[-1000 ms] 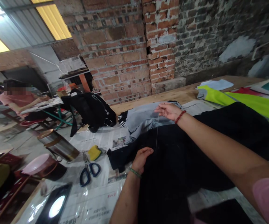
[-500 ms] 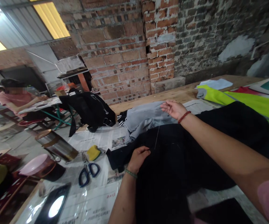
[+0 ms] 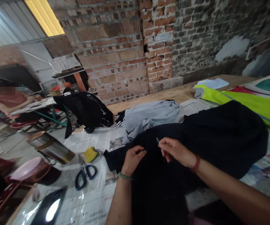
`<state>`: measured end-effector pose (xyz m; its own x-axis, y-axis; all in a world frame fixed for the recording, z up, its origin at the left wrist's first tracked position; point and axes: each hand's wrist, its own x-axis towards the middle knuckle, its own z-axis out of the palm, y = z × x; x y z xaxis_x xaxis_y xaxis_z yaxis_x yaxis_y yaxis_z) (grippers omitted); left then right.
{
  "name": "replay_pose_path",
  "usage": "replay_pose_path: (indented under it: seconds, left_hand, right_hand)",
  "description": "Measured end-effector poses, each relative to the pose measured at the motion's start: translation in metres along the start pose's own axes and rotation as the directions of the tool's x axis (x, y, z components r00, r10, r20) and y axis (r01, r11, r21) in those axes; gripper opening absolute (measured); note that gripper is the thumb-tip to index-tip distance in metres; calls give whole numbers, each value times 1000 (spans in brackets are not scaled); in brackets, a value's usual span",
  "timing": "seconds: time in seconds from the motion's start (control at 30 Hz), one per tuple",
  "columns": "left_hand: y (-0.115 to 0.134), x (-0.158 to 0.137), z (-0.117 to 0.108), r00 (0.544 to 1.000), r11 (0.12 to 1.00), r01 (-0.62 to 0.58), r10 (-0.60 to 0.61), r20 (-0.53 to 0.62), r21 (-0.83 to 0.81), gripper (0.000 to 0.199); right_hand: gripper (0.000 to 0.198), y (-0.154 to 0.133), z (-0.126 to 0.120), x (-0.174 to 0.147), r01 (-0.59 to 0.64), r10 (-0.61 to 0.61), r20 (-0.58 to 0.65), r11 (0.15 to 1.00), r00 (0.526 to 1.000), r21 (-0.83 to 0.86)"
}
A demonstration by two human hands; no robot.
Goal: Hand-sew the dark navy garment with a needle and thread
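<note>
A dark navy garment (image 3: 221,134) lies spread over the table in front of me. My left hand (image 3: 133,159) is closed on a fold of its cloth, thumb against the fingers. Just to the right, my right hand (image 3: 175,150) pinches a thin needle (image 3: 157,140) whose tip sticks out past the fingertips, a little above the dark cloth. Thread can hardly be made out against the fabric. Behind the navy garment lies a crumpled light grey garment (image 3: 146,114).
Navy-handled scissors (image 3: 91,172), a yellow sponge-like piece (image 3: 90,154), a phone (image 3: 49,206) and a steel flask (image 3: 52,147) lie or stand at left. A black bag (image 3: 88,111) is behind. An iron (image 3: 269,86) and a neon-yellow garment (image 3: 240,103) are at right. A person sits far left.
My right hand has come down from above the grey garment, close to my left hand. The taut white thread seen earlier no longer shows. The left hand keeps its hold.
</note>
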<state>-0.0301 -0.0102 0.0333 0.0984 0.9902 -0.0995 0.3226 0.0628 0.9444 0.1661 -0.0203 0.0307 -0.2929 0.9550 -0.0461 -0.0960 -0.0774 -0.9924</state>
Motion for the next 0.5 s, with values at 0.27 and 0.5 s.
replay_pose_path:
  seconds: [0.27,0.5]
  left_hand:
    - [1,1,3,998,999,-46,46,-35,6,13]
    - [0,1,4,998,998,-66,66,-16,3,12]
  right_hand:
    - [13,35,26,-8,-167,179,55,970,982,-178]
    - [11,34,30,-2,-137,152,48,962,987,-235]
